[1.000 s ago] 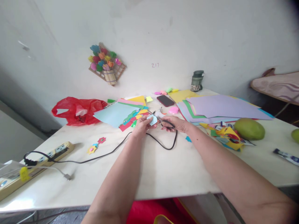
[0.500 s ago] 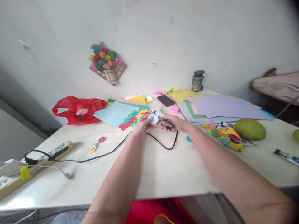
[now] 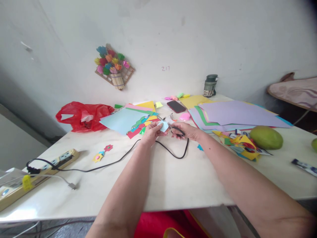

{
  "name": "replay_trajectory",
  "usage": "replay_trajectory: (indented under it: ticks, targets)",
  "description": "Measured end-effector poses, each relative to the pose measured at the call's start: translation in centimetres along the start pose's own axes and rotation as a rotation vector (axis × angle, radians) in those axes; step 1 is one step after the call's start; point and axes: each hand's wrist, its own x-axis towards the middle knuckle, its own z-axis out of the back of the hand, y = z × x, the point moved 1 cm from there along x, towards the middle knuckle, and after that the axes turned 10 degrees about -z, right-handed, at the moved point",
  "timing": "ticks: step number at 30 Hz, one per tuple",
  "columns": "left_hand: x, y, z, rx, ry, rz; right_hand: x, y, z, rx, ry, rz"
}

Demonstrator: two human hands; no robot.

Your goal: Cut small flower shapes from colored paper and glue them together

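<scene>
On a pale desk (image 3: 183, 181) lie a lavender paper sheet (image 3: 240, 113) and a red plastic bag (image 3: 97, 116); over it, a person's right hand (image 3: 189, 130) and left hand (image 3: 151, 133) sit close together, right fingers wrapped around black-handled scissors (image 3: 176, 128), left fingers pinching a small light-blue paper piece (image 3: 163, 126) near the blades.

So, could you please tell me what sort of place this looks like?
Perhaps a home craft table, judging by the scissors in the right hand, the coloured sheets and the cut-out flowers.
</scene>
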Motion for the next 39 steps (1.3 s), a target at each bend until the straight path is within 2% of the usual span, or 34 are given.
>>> replay_trajectory:
  ticks: [13, 24, 39]
  targets:
    - [-0.04, -0.08, -0.1, -0.012, 0.011, 0.003, 0.34, -0.25, 0.07, -0.088, -0.034, 0.035]
    - [0.07, 0.17, 0.09, 0.0, -0.04, -0.009, 0.75, -0.81, 0.31, -0.062, -0.006, 0.067]
    - [-0.13, -0.27, -0.32, -0.024, -0.095, -0.039, 0.46, -0.31, 0.08, -0.02, -0.033, 0.007]
